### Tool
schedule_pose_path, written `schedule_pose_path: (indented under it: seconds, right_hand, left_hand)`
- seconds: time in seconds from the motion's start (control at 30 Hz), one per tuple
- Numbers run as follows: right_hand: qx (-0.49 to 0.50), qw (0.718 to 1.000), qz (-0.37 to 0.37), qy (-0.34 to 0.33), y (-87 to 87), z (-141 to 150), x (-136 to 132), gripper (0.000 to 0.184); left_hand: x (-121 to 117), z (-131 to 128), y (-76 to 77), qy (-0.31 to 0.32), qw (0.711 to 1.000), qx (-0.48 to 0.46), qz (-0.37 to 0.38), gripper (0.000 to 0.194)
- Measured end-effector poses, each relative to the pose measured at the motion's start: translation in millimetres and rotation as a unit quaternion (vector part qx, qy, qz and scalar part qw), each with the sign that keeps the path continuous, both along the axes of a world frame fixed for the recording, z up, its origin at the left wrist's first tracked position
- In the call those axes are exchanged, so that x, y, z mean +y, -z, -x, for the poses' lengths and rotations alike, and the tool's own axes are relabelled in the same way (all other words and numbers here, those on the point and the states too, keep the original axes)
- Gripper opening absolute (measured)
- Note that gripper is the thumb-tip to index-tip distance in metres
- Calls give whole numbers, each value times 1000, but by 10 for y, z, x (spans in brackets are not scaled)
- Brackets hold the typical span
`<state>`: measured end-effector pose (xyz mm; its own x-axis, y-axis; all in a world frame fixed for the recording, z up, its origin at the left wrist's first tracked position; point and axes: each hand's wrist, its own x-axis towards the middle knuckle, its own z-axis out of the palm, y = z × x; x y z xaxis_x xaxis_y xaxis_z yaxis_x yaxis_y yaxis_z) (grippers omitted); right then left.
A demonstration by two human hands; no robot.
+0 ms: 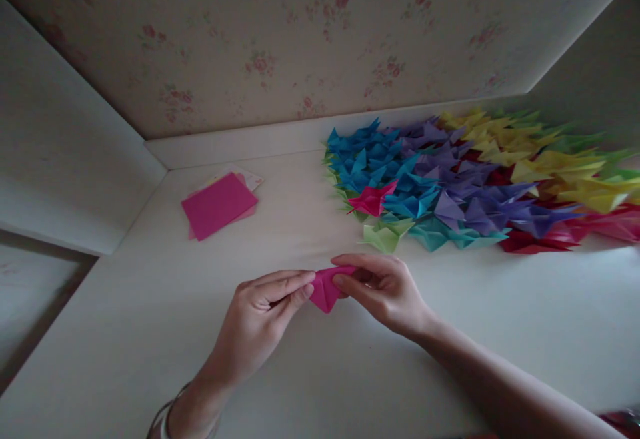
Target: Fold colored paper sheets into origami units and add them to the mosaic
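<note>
A small piece of folded pink origami paper [326, 292] is held between my two hands above the white table, its pointed tip facing me. My left hand [265, 312] pinches its left corner between thumb and fingers. On the opposite side, my right hand [385, 289] grips the right edge, thumb in front and fingers behind. A crease runs down the middle of the paper. The parts under my fingertips are hidden.
Flat pink paper sheets [220, 206] lie stacked at the left on the white table [295, 219]. Many folded paper cranes crowd the back right: blue [360, 159], purple [450, 209], yellow [560, 166], and one pink crane [371, 200]. A floral wall [300, 46] rises behind.
</note>
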<state>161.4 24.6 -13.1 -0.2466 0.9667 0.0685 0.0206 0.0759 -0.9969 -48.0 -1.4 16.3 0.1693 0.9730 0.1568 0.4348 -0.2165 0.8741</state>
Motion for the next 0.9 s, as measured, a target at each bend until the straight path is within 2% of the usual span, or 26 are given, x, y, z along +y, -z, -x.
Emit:
schedule_pose_path:
  seconds: [0.13, 0.33, 0.63, 0.77, 0.9]
  right_hand:
    - [-50, 998, -31, -2, -12, -6, -6, 22]
    - [-93, 993, -66, 3, -20, -7, -8, 17]
    - [-118, 990, -75, -13, -9, 2, -24, 15]
    - [-120, 988, -94, -24, 19, 1, -23, 14]
    - [-112, 990, -73, -46, 24, 7, -12, 18]
  left_hand:
    - [13, 0, 34, -13, 1000, -10, 18, 19]
    - [31, 13, 67, -17, 993, -56, 106, 16]
    - [24, 4, 66, -16, 994, -45, 102, 8]
    - [25, 1, 38, -18, 989, -65, 131, 7]
    - [11, -25, 36, -31, 984, -82, 157, 8]
